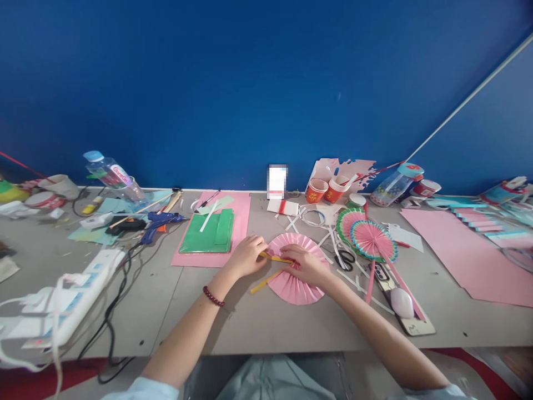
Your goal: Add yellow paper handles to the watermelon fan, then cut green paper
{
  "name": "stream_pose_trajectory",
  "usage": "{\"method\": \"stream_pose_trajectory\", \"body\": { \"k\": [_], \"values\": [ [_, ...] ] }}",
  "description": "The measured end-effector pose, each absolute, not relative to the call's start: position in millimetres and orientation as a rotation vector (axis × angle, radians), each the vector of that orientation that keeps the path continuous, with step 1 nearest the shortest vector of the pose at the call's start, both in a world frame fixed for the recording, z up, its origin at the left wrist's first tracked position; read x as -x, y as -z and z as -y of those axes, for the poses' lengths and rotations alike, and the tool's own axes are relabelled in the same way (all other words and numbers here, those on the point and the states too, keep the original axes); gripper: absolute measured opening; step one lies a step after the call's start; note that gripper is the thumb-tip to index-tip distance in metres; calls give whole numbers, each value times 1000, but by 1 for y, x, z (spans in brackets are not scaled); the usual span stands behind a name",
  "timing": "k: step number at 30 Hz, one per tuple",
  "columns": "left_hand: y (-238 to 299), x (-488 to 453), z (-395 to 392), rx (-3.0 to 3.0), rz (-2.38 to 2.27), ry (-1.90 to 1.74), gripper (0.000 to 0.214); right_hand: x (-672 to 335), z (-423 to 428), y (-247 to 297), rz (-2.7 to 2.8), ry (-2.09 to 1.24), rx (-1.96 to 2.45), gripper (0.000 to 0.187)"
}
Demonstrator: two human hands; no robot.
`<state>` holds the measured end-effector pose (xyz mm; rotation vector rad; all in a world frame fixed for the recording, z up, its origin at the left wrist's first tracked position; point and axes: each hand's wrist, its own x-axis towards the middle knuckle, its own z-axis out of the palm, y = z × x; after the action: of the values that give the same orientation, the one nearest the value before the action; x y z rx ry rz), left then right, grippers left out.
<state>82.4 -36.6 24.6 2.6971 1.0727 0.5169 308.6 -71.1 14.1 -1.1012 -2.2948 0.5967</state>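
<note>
The left hand [249, 255] has its grip drawn nearly closed at the outer end of the upper yellow strip [276, 258], fingertips bent over it. The right hand [306, 265] lies palm down with fingers spread a little, their tips at the inner end of that strip; whether this grip pinches or merely presses cannot be told. A lower yellow strip [263, 284] slants from under the right fingers down to the bench [250, 333] — whether it joins the upper one is hidden. Beneath the right hand, the pink pleated disc [296, 294] lies flat on the bench, near its front edge. A dark red bead bracelet [214, 296] circles the left wrist. Just beyond the disc's right side lie black-handled scissors [345, 260] among loose white strips, and next to them a pleated pink fan with a blue-edged rim [375, 239]. To the left, a green packet [204, 239] rests on a pink sheet [242, 214]; a blue glue gun [160, 221] lies farther left, and a white power strip [85, 294] nearer the front. Toward the blue wall [233, 100] stand two red paper cups [317, 193] — the right one holding slender items. A large pink sheet [470, 261] covers part of the far right.
</note>
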Motion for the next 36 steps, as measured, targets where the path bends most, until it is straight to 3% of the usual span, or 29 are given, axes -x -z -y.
{"method": "stream_pose_trajectory", "body": {
  "k": [5,11,25,36],
  "values": [
    [-22,-83,34,-2751,-1007,-534,13,-299,70,-15,2259,-514,1182,11],
    [-18,-85,32,-2728,-1028,-569,21,-288,73,-4,2160,-314,1349,15],
    [-19,-82,31,-2084,-1008,-784,25,-296,74,-10,1992,-386,1376,12],
    [-24,-86,34,-2506,-1104,-882,16,-296,77,-20,2031,-393,1422,12]
  ]
}}
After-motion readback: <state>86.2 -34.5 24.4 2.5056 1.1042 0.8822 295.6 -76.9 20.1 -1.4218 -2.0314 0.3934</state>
